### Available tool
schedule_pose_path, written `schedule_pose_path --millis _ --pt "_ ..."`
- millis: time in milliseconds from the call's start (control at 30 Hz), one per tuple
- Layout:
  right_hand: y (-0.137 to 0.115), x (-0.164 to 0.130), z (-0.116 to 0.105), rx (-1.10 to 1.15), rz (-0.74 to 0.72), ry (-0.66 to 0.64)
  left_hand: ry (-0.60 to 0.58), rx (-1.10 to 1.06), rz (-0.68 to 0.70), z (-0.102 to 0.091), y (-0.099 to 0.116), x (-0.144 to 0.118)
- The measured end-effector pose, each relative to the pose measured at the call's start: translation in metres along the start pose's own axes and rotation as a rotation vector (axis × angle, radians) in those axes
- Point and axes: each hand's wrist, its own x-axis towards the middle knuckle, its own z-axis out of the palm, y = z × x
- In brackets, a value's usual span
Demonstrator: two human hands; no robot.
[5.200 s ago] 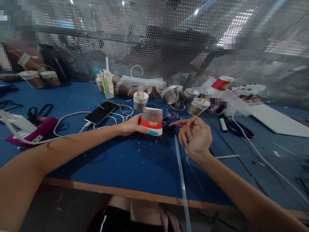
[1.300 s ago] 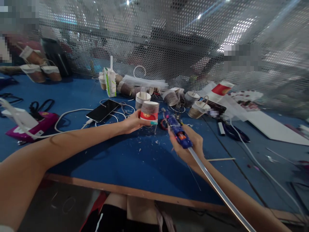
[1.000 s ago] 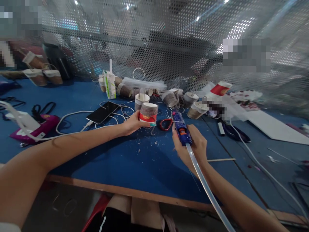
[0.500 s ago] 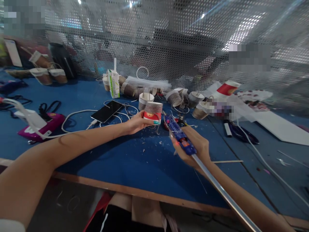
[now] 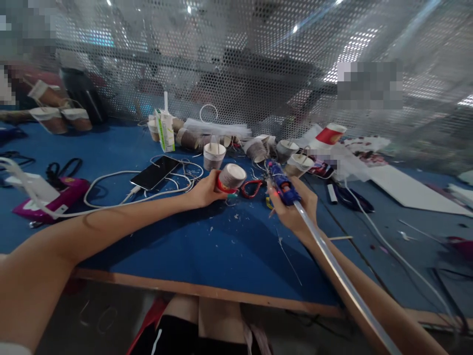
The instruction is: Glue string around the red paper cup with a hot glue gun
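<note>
My left hand (image 5: 207, 190) is closed round a small red paper cup (image 5: 232, 176) partly wrapped in grey-brown cord, its pale end tilted toward me. In my right hand (image 5: 295, 209) is a blue hot glue gun (image 5: 284, 185) with a small red light glowing on it. A long clear glue stick (image 5: 332, 261) sticks out of its rear along my forearm. The gun's nozzle points away, to the right of the cup and apart from it. Between the hands lies a red-handled tool (image 5: 252, 188) on the blue table (image 5: 221, 256).
Behind the hands stand several cord-wrapped cups (image 5: 214, 155) and a drink carton (image 5: 164, 129). A phone (image 5: 155, 172) with a white cable lies left, near a purple power strip (image 5: 55, 199). At right are white board (image 5: 414, 190) and a red cup (image 5: 330, 135). Perforated metal panel (image 5: 221, 64) rises behind.
My left hand has tipped the cup so its pale end now faces me. The glue gun has moved away from the cup, rightward, and the red-handled tool shows more. The view has shifted slightly.
</note>
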Motion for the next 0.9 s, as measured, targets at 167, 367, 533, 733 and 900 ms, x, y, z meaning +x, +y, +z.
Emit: schedule_pose_path --millis 167,367,533,733,900 --pt "0.000 -0.001 -0.001 -0.034 -0.095 -0.028 0.100 0.011 0.027 -0.006 -0.008 0.007" --pt "0.003 0.000 -0.006 -0.090 -0.224 -0.120 0.115 0.081 0.070 -0.012 0.003 0.000" --pt "0.002 -0.001 -0.010 -0.134 -0.345 -0.220 0.121 0.429 0.213 0.007 0.052 -0.062" --pt "-0.006 -0.013 -0.013 -0.105 -0.495 -0.428 -0.571 0.165 0.709 0.053 0.085 -0.107" --pt "-0.010 -0.028 -0.010 -0.242 -0.545 -0.478 -0.643 0.117 0.749 0.072 0.075 -0.078"
